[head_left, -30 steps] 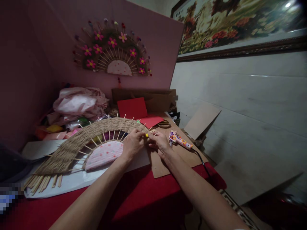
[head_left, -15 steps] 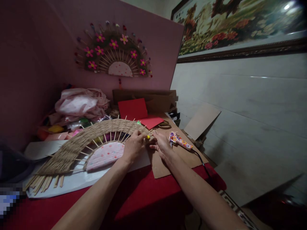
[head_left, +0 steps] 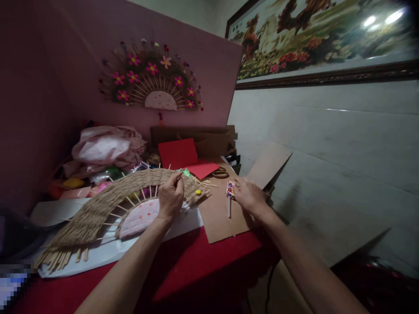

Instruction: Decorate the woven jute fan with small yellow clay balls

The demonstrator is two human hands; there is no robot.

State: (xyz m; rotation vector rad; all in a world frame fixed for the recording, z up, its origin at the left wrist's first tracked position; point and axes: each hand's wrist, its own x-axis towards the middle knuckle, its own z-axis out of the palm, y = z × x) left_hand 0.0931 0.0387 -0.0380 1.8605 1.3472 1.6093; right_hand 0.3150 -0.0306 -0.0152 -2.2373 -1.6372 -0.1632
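Note:
A large woven twine fan (head_left: 108,198) lies across the table, with thin sticks fanning between its twine band and a pink spotted fabric half-circle (head_left: 139,220). My left hand (head_left: 172,196) is over the fan's right part, thumb and fingers pinched together; anything between them is too small to make out. On the band's right end sits a yellow bead-like piece (head_left: 198,192), with no hand touching it. My right hand (head_left: 251,194) is closed around a flower-patterned glue gun (head_left: 230,188) on the cardboard, its body mostly hidden by the fingers.
Behind the fan are red paper sheets (head_left: 178,152), scissors (head_left: 220,172) and a heap of pink spotted cloth (head_left: 108,146). A brown cardboard sheet (head_left: 216,226) lies on the red tablecloth (head_left: 183,257). A finished flowered fan (head_left: 153,78) hangs on the pink panel.
My right hand has left the yellow piece, moved right and closed on the glue gun. My left hand has drawn back leftward, leaving the yellow piece on the fan.

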